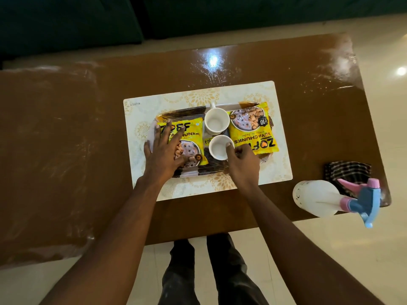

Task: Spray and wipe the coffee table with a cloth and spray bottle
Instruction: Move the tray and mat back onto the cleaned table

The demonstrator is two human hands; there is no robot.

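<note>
A patterned tray (214,167) is seen on a pale placemat (141,106) in the middle of the brown coffee table (66,150). On the tray's left half a yellow snack packet (191,130) is laid flat, and the left hand (164,150) is pressed on it with fingers straight and spread. A second yellow packet (253,128) is laid on the tray's right half. Between the packets two white cups are stood upright, the far cup (216,122) and the near cup (220,148), just beside one another. The right hand (241,164) is held over the tray's near right part with fingers curled. Its thumb tip is set against the near cup's rim, but whether the cup or the packet edge is pinched cannot be told. Well to the right of the tray, by the table's near corner, the spray bottle (317,198) is laid on its side, its pink and blue head pointed away from the tray. The dark checked cloth (346,172) is laid just beyond the bottle, partly covered by the trigger.
</note>
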